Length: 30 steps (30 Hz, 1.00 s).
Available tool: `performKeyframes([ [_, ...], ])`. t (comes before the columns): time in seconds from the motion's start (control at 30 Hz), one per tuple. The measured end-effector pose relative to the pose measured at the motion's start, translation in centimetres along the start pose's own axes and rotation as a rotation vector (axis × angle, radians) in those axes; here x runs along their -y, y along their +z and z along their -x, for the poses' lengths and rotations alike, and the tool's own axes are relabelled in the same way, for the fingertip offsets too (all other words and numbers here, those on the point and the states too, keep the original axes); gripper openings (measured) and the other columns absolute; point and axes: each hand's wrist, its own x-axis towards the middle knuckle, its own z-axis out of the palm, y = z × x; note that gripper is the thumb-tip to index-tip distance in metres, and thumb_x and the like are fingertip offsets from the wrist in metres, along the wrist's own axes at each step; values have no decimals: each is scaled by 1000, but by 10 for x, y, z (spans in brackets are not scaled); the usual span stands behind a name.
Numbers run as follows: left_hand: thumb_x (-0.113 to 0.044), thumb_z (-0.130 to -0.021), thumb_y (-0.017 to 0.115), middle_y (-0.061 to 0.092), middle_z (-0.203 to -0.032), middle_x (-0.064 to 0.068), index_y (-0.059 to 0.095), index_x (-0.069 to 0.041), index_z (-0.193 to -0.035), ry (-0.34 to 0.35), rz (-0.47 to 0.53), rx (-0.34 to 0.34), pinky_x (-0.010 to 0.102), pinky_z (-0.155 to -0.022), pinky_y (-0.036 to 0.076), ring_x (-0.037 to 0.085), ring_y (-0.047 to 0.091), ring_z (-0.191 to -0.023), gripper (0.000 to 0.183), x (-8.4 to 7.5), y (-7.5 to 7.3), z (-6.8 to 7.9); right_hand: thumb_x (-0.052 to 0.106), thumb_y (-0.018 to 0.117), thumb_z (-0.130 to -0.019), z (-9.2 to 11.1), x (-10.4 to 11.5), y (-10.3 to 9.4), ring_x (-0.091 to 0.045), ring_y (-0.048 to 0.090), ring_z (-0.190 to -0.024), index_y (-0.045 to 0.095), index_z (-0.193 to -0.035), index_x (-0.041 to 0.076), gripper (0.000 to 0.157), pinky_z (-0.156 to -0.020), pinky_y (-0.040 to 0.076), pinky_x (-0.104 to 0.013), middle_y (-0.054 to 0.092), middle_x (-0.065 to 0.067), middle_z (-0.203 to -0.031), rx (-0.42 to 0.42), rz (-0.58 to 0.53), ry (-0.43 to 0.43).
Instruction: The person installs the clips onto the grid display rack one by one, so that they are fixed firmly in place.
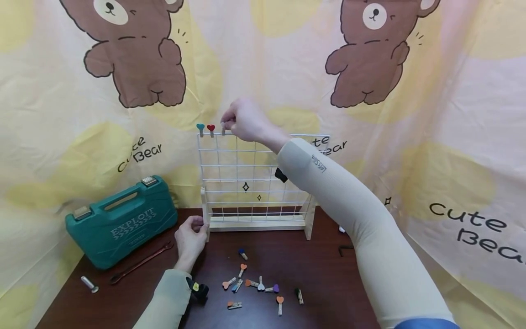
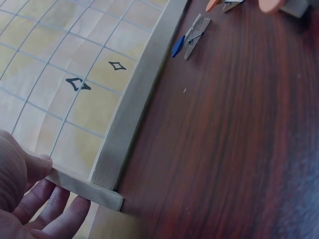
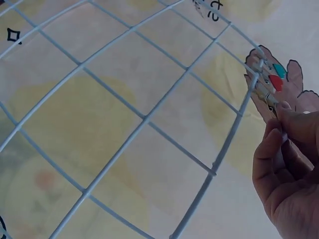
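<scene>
At the top wire of a white wire grid rack (image 1: 237, 165), my right hand (image 1: 246, 121) pinches a small wooden clothespin (image 3: 264, 92) between thumb and fingertips. Its wooden end is right at the wire, and my fingers hide most of its head. Just left of it, a teal heart clothespin (image 1: 200, 127) and a red heart clothespin (image 1: 211, 128) stand clipped on the same wire. Low at the rack's left side, my left hand (image 1: 191, 240) grips the wooden leg (image 2: 84, 189), thumb on one side and fingers on the other.
Several loose clothespins, among them a blue-headed one (image 1: 243, 254) and an orange heart one (image 1: 280, 305), lie on the dark table (image 1: 328, 283). A teal tool case (image 1: 123, 219), a wrench (image 1: 141, 263) and a bolt (image 1: 89, 284) are at left. A hex key (image 1: 345, 249) lies at right.
</scene>
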Motion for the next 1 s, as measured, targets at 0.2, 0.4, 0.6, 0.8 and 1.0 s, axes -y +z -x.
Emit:
performKeyframes([
  [0.2,-13,-91,82,78,-98,11,75,-9,-105,15,6,-5,41,-76,53,26,75,-87,16,-1,1,1,-7,56,-96,-6,0,5,-16,64,-82,86,-91,9,34,-74,48,-26,80,-4,-96,59,15,37],
  [0.4,-14,-92,82,78,-99,10,75,-9,-106,16,-7,-7,41,-78,52,25,76,-89,16,0,-1,0,3,60,-102,-6,2,8,-15,66,-95,84,-109,8,25,-90,53,-27,79,-3,-108,82,56,20],
  [0.6,-15,-93,81,78,-101,10,74,-10,-107,-5,-9,11,41,-79,50,26,74,-90,16,0,1,1,9,70,-102,23,-6,9,-20,68,-92,66,-141,2,40,-93,54,-32,71,-8,-102,-39,-42,-8],
  [0.8,-15,-93,81,78,-100,9,75,-9,-107,5,-12,14,41,-79,51,25,75,-89,16,2,3,2,9,74,-99,86,-39,15,-17,72,-85,70,-133,3,35,-79,58,-28,74,-7,-99,-94,-57,-26],
  [1.0,-15,-93,81,78,-102,11,75,-9,-107,5,-4,11,44,-80,53,27,76,-91,17,1,1,-1,8,78,-95,162,-81,46,-10,73,-77,74,-126,2,32,-69,58,-24,78,-3,-93,46,-83,-46],
])
